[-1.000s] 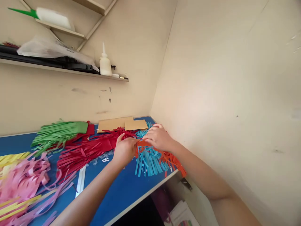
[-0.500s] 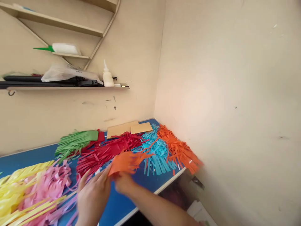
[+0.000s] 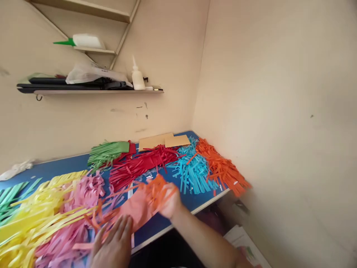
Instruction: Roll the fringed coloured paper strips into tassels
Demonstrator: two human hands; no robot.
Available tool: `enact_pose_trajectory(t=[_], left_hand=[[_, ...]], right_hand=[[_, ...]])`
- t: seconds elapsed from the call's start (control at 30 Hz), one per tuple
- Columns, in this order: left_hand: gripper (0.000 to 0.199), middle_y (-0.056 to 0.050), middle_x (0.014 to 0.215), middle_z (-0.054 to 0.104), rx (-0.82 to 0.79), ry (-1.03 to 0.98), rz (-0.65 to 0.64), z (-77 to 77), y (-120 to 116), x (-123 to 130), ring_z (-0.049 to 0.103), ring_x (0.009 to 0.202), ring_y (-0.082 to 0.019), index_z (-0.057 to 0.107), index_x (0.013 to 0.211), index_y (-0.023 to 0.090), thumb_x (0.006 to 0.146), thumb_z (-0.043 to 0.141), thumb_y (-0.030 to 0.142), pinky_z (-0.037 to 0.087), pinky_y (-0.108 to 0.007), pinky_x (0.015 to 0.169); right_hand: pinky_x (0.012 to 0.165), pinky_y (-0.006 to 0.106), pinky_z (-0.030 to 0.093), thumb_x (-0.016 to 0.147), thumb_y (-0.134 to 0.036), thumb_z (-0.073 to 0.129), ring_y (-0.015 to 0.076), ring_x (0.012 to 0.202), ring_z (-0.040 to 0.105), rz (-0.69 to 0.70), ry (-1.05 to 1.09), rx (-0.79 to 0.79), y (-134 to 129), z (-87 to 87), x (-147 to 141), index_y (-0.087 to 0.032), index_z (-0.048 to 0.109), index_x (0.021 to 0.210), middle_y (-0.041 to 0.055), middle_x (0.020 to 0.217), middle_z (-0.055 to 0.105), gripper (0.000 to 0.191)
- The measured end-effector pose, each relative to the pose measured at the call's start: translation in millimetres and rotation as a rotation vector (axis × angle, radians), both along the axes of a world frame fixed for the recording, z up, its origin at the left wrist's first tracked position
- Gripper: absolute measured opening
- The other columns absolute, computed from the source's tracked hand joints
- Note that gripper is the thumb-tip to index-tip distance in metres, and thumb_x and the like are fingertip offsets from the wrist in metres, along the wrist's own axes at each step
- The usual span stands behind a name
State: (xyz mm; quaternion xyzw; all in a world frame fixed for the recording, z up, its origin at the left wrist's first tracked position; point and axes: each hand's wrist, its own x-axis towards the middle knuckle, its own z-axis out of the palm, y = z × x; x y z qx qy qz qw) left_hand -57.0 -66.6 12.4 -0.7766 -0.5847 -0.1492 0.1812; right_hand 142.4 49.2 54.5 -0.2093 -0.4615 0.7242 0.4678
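An orange fringed tissue paper (image 3: 136, 208) with a plain middle band lies unfolded between my hands, over the blue tabletop's front edge. My right hand (image 3: 170, 203) is closed around the strips at its right end. My left hand (image 3: 114, 242) rests on the left end, fingers stretched flat over the paper and strips. Beside it spread pink fringed paper (image 3: 83, 197) and yellow fringed paper (image 3: 47, 208). Red fringed paper (image 3: 139, 165) lies just beyond the orange piece.
Light blue fringe (image 3: 195, 167) and more orange fringe (image 3: 223, 169) cover the table's right end, by the wall. Green fringe (image 3: 108, 152) and tan card pieces (image 3: 177, 141) lie at the back. Above hangs a shelf (image 3: 97, 92) with a white glue bottle (image 3: 138, 79).
The orange paper went from bunched up to spread out. My right hand moved right and up with its end, and my left hand came down flat. The view shifted left.
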Motion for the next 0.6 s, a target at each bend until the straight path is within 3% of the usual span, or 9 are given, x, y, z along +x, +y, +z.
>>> enact_pose_trajectory(t=[0.07, 0.13, 0.17, 0.23, 0.3, 0.33, 0.43, 0.5, 0.6], left_hand=[[0.047, -0.009, 0.12, 0.072, 0.012, 0.038, -0.039, -10.7, 17.9, 31.9, 0.065, 0.115, -0.024, 0.073, 0.111, 0.019, 0.087, 0.035, 0.005, 0.028, -0.047, 0.114], [0.045, -0.009, 0.116, 0.074, -0.001, 0.026, -0.048, -18.2, 28.7, 57.6, 0.066, 0.114, -0.023, 0.074, 0.108, 0.017, 0.087, 0.037, 0.002, 0.029, -0.045, 0.113], [0.044, -0.01, 0.116, 0.074, -0.016, 0.013, -0.049, -21.0, 31.6, 67.3, 0.066, 0.114, -0.024, 0.074, 0.108, 0.016, 0.087, 0.038, 0.002, 0.03, -0.044, 0.113], [0.041, -0.013, 0.118, 0.073, -0.058, -0.003, -0.048, -25.1, 34.7, 80.4, 0.065, 0.115, -0.025, 0.073, 0.109, 0.013, 0.087, 0.04, 0.002, 0.033, -0.045, 0.111], [0.042, -0.015, 0.12, 0.071, -0.089, -0.015, -0.053, -27.2, 36.8, 87.6, 0.064, 0.116, -0.027, 0.072, 0.111, 0.013, 0.086, 0.041, 0.002, 0.035, -0.046, 0.109], [0.042, -0.015, 0.12, 0.071, -0.098, -0.023, -0.052, -27.4, 37.9, 89.8, 0.064, 0.116, -0.028, 0.072, 0.112, 0.013, 0.086, 0.041, 0.002, 0.035, -0.047, 0.108], [0.042, -0.016, 0.119, 0.072, -0.104, -0.048, -0.048, -25.3, 41.0, 91.7, 0.066, 0.113, -0.028, 0.072, 0.112, 0.011, 0.087, 0.04, 0.002, 0.035, -0.049, 0.106], [0.041, -0.016, 0.117, 0.072, -0.096, -0.056, -0.049, -22.5, 40.1, 87.9, 0.068, 0.109, -0.027, 0.072, 0.111, 0.01, 0.087, 0.039, 0.002, 0.033, -0.049, 0.106], [0.04, -0.013, 0.115, 0.074, -0.08, -0.061, -0.061, -16.8, 30.4, 74.5, 0.069, 0.106, -0.026, 0.073, 0.108, 0.014, 0.088, 0.039, 0.004, 0.032, -0.05, 0.106]], right_hand=[[0.083, 0.048, 0.055, 0.079, -0.048, 0.041, 0.0262, 0.098, 0.067, -0.229, 0.031, -0.105, 18.0, 12.6, 61.8, -0.02, 0.061, 0.103, 0.0112, 0.108, 0.07, 0.042], [0.073, 0.047, 0.056, 0.074, -0.039, 0.052, 0.0266, 0.085, 0.069, -0.666, -0.137, -0.121, 29.2, 29.4, 123.6, -0.018, 0.061, 0.097, 0.0124, 0.097, 0.071, 0.032], [0.073, 0.047, 0.056, 0.073, -0.037, 0.055, 0.0272, 0.086, 0.068, -0.775, -0.188, -0.115, 30.4, 37.0, 149.4, -0.018, 0.06, 0.098, 0.0134, 0.098, 0.07, 0.032], [0.083, 0.045, 0.055, 0.079, -0.04, 0.054, 0.0256, 0.1, 0.065, -0.952, -0.239, -0.078, 22.1, 45.3, 180.5, -0.02, 0.056, 0.111, 0.0114, 0.112, 0.067, 0.037], [0.099, 0.045, 0.047, 0.083, -0.041, 0.057, 0.0248, 0.118, 0.058, -1.048, -0.362, 0.101, 0.7, 39.6, 179.0, -0.024, 0.054, 0.122, 0.0091, 0.126, 0.062, 0.043], [0.104, 0.047, 0.044, 0.085, -0.04, 0.059, 0.0263, 0.122, 0.056, -1.047, -0.568, 0.353, -12.6, 31.1, 167.5, -0.022, 0.055, 0.125, 0.0112, 0.128, 0.062, 0.044], [0.116, 0.055, 0.027, 0.084, -0.041, 0.064, 0.0297, 0.132, 0.049, -0.414, -1.066, 1.054, -44.2, -8.1, 113.4, -0.022, 0.05, 0.139, 0.0129, 0.14, 0.056, 0.06], [0.119, 0.056, 0.019, 0.089, -0.033, 0.058, 0.0284, 0.134, 0.048, -0.236, -1.183, 1.205, -47.7, -34.4, 82.9, -0.017, 0.046, 0.143, 0.0139, 0.141, 0.055, 0.057], [0.119, 0.053, 0.019, 0.094, -0.018, 0.047, 0.0226, 0.122, 0.059, -0.28, -1.182, 1.256, -32.0, -58.9, 67.5, -0.019, 0.061, 0.126, 0.0091, 0.126, 0.068, 0.035]])
